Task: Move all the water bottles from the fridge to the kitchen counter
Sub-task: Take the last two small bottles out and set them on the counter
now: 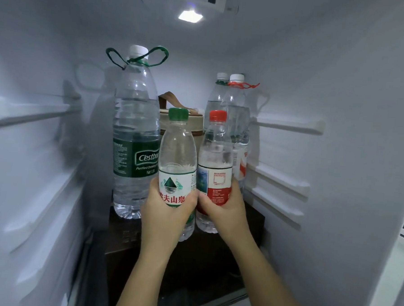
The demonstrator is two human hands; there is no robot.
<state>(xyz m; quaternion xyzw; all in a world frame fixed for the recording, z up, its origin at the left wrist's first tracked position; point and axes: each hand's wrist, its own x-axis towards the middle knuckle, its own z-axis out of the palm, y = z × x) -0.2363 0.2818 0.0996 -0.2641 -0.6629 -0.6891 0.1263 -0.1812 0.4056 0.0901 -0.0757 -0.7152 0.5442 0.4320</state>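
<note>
Inside fridge (340,90), smooth white plastic walls, moulded ribs running along both sides.

Left hand (167,212) is gripping green-capped small bottle (177,156), fingers curling round its white paper label. Clear plastic, rounded shoulders, ridged cap.

Right hand (224,207) is wrapping round red-capped small bottle (216,153) at its red-and-white label. Same clear plastic, slimmer body.

The two small bottles are standing upright, touching side by side over the dark glossy shelf (190,269); cannot tell if their bases are resting on it.

Large green-labelled bottle (135,130) is standing left, ribbed and clear, with a looped green carry handle at the neck.

Two more large bottles are standing back right: green-collared bottle (216,99) and red-handled bottle (236,103), overlapping.

Beige cylindrical bag (164,122), brown strap, is sitting behind the small bottles.
</note>
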